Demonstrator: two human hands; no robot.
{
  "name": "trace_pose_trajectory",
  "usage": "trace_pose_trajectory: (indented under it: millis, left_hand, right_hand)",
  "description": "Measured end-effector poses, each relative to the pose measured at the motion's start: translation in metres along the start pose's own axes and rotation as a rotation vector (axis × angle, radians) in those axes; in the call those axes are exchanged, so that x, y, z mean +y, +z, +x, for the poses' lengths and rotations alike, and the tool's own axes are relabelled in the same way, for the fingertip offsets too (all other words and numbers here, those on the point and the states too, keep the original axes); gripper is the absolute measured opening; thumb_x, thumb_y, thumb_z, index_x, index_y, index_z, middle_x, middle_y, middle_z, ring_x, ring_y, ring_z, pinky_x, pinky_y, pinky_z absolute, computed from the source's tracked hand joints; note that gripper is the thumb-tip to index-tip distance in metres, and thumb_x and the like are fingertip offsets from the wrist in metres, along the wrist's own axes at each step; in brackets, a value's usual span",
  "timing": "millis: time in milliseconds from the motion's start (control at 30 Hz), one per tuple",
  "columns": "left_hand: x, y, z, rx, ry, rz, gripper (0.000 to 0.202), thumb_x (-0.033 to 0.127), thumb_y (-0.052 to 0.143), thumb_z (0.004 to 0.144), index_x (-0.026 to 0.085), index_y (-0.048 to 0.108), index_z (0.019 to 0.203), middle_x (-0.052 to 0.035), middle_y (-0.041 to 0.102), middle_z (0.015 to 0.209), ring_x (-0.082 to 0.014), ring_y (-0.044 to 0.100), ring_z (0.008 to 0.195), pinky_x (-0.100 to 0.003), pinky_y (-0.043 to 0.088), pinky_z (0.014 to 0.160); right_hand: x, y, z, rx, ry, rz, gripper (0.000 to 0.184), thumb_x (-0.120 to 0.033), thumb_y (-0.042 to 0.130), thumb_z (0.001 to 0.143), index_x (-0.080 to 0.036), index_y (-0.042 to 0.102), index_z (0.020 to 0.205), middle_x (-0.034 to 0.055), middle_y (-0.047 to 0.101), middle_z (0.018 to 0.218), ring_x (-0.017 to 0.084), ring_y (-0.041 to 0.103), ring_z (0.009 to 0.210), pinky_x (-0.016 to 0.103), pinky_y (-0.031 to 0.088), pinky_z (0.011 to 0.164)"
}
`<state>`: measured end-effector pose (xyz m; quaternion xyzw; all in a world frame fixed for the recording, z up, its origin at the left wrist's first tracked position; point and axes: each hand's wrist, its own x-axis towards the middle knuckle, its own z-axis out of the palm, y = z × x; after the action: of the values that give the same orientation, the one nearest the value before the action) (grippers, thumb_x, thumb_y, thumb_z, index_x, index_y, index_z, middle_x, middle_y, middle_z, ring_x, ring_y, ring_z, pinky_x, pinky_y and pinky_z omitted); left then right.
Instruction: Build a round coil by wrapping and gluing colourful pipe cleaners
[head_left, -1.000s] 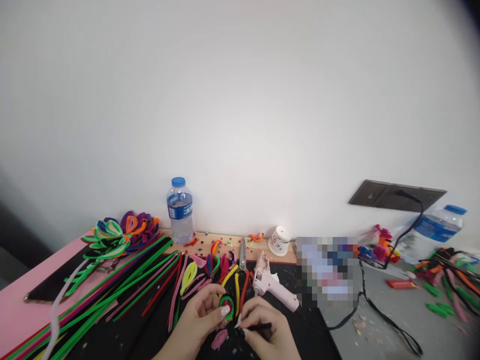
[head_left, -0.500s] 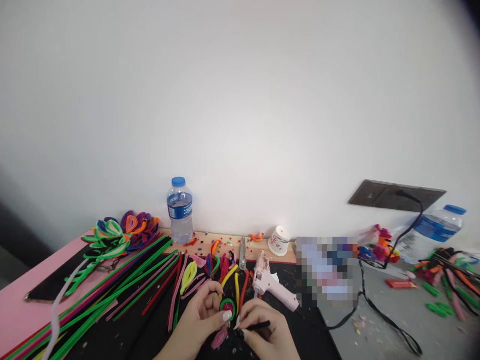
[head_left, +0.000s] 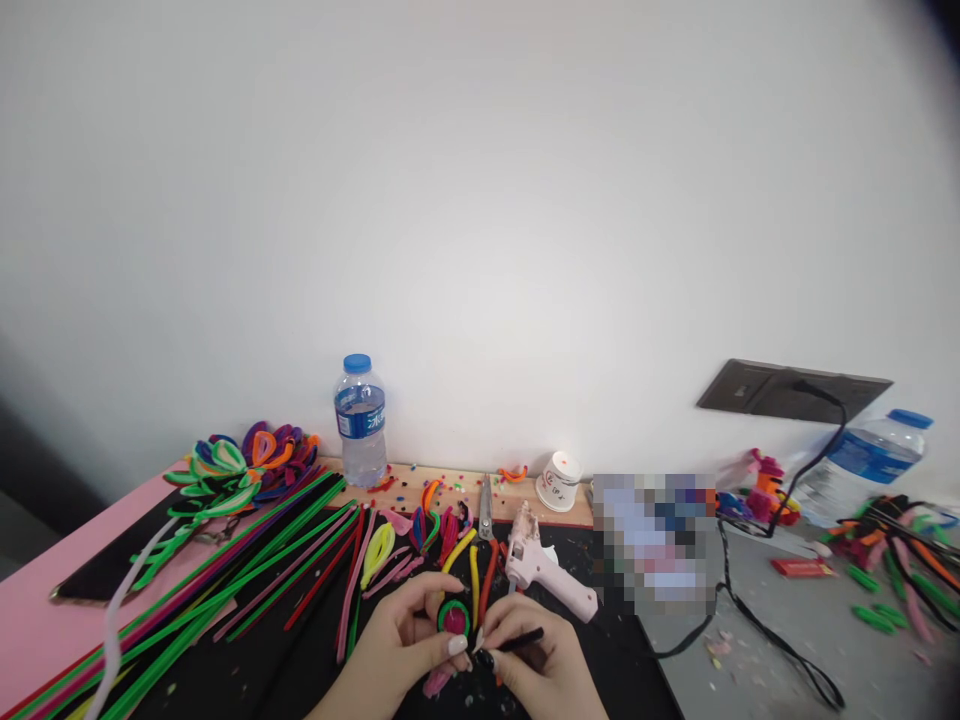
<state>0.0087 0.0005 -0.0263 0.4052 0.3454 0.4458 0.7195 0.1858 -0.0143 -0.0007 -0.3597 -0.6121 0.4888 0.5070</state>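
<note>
Between the thumb and fingers of my left hand (head_left: 409, 650) is a small round coil (head_left: 454, 618) with a green rim and a dark pink middle, apparently pipe cleaner. My right hand (head_left: 544, 655) pinches a short black stick-like piece (head_left: 523, 638), perhaps a pipe cleaner, beside the coil. Its far end is hidden among the fingertips, so I cannot tell whether it touches the coil. A pink fuzzy piece (head_left: 437, 682) lies under my left thumb. Just beyond my hands are yellow pipe cleaner pieces (head_left: 474, 588) and a pale pink hot glue gun (head_left: 551, 575).
Scissors (head_left: 486, 508), a water bottle (head_left: 361, 425) and an upturned paper cup (head_left: 559, 482) stand or lie along the wall. Long pipe cleaners (head_left: 225, 590), a pipe cleaner flower (head_left: 217, 470) and a phone (head_left: 105, 555) are at left. A black cable (head_left: 724, 580) crosses the grey surface at right.
Both hands stay close together with the coil held between them. My right hand has shifted slightly, and the black piece now tilts up more at its right end.
</note>
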Motion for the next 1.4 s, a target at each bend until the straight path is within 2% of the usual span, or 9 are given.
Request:
trace_pose_trajectory:
  millis: [333, 467, 667, 1000, 1400]
  left_hand:
    - [-0.0029, -0.0027, -0.0019, 0.019, 0.02, 0.047, 0.037, 0.022, 0.082, 0.056, 0.019, 0.06, 0.085, 0.0076, 0.054, 0.057, -0.0068, 0.048, 0.04, -0.019, 0.039, 0.04]
    - [-0.0028, -0.0027, -0.0024, 0.017, 0.015, 0.1, 0.036, 0.021, 0.081, 0.057, 0.019, 0.058, 0.084, 0.0079, 0.053, 0.057, -0.008, 0.051, 0.042, -0.019, 0.039, 0.041]
    - [0.0007, 0.0004, -0.0041, 0.026, -0.001, 0.111, 0.033, 0.019, 0.079, 0.058, 0.02, 0.058, 0.083, 0.0083, 0.053, 0.058, -0.0092, 0.056, 0.044, -0.018, 0.04, 0.041]
    - [-0.002, -0.0011, -0.0039, 0.025, 0.004, 0.116, 0.032, 0.011, 0.074, 0.06, 0.02, 0.059, 0.087, 0.0085, 0.055, 0.057, -0.0093, 0.057, 0.043, -0.018, 0.041, 0.041]
    - [0.0017, 0.0004, -0.0036, 0.045, 0.059, 0.056, 0.043, 0.021, 0.082, 0.057, 0.02, 0.058, 0.093, 0.0082, 0.053, 0.06, -0.0082, 0.052, 0.043, -0.019, 0.042, 0.041]
  right_hand:
    - [0.0013, -0.0015, -0.0001, 0.018, 0.05, 0.052, 0.02, -0.038, 0.074, 0.073, -0.019, 0.073, 0.067, 0.006, 0.066, 0.072, 0.016, 0.062, 0.066, 0.027, 0.05, 0.061]
    - [0.0004, -0.0021, 0.0004, 0.016, 0.066, 0.048, 0.023, -0.041, 0.074, 0.073, -0.019, 0.073, 0.067, 0.0059, 0.066, 0.072, 0.016, 0.062, 0.066, 0.027, 0.05, 0.06]
    - [0.0028, -0.0018, -0.0001, 0.006, 0.039, 0.063, 0.018, -0.036, 0.074, 0.074, -0.02, 0.073, 0.068, 0.0052, 0.066, 0.072, 0.016, 0.063, 0.068, 0.027, 0.05, 0.064]
    - [-0.0018, -0.0022, 0.0007, -0.005, 0.03, 0.046, 0.021, -0.039, 0.073, 0.074, -0.02, 0.072, 0.068, 0.0061, 0.066, 0.073, 0.017, 0.064, 0.069, 0.029, 0.051, 0.066]
    - [-0.0012, -0.0012, 0.0002, -0.002, 0.034, 0.077, 0.011, -0.03, 0.075, 0.074, -0.02, 0.075, 0.069, 0.0063, 0.067, 0.075, 0.017, 0.064, 0.07, 0.027, 0.05, 0.067]
